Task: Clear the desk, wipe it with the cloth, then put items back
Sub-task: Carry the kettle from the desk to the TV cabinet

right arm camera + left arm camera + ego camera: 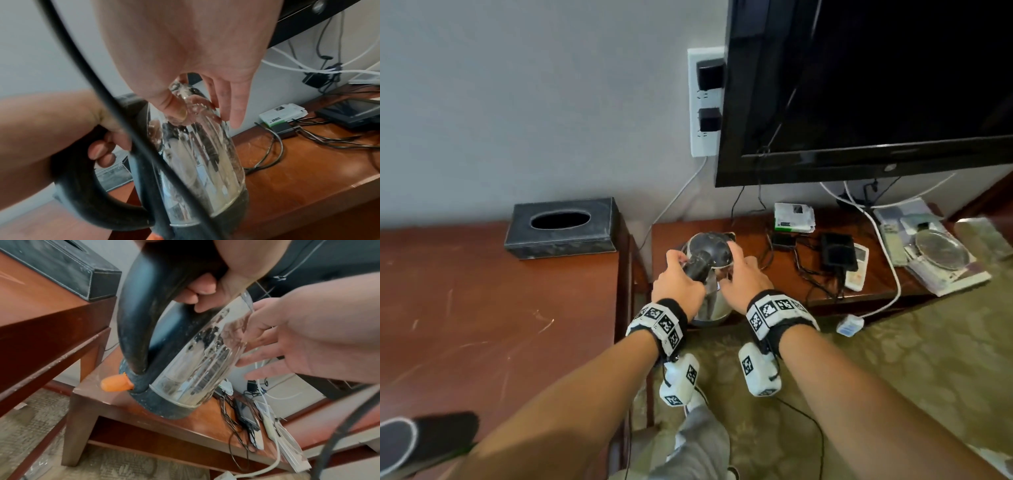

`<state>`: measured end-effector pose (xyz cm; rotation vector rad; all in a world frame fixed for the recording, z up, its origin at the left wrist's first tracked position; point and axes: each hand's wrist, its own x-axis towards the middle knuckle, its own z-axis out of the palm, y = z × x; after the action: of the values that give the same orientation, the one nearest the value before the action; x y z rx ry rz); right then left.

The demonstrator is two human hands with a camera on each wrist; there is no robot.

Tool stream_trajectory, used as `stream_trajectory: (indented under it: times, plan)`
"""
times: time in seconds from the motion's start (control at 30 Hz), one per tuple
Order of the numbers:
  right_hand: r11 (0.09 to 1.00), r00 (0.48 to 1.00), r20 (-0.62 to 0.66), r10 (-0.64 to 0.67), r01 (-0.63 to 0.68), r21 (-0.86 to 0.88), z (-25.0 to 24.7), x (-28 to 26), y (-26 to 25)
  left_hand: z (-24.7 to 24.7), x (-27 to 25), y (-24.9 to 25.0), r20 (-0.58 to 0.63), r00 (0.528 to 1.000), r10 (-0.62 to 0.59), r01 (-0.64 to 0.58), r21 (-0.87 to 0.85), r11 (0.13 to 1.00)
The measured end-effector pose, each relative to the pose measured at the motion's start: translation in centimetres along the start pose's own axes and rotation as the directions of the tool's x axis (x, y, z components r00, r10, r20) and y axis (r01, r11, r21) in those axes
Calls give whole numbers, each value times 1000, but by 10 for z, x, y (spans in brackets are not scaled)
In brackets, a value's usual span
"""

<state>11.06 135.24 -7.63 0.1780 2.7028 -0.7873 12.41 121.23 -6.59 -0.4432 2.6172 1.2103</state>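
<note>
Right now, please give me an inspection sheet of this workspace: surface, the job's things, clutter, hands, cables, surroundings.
Surface: low wooden table, glossy; a taller scratched wooden desk stands to its left.
Job's things: steel electric kettle with black handle and orange switch; no cloth seen.
Clutter: black tissue box on the desk; on the table a white carton, black device, white remote, magazines with a glass dish.
Hands: left hand grips the handle; right hand touches the kettle body with straight fingers.
Cables: black wires tangled on the table; white cable trails to the carpet.
Surroundings: television, wall sockets, patterned carpet.
</note>
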Motion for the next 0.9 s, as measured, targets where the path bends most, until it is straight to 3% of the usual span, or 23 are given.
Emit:
stream_trajectory:
  times: [0.3,0.9]
  plan:
    - [997,991,122,-48,56,-60,4,81,-8,11,67,-3,-25,994,-104,102,-75,992]
    - [980,951,280,-132,168,-110,8,172,-3,37,140,-6,-110,969,-223,218,-56,974]
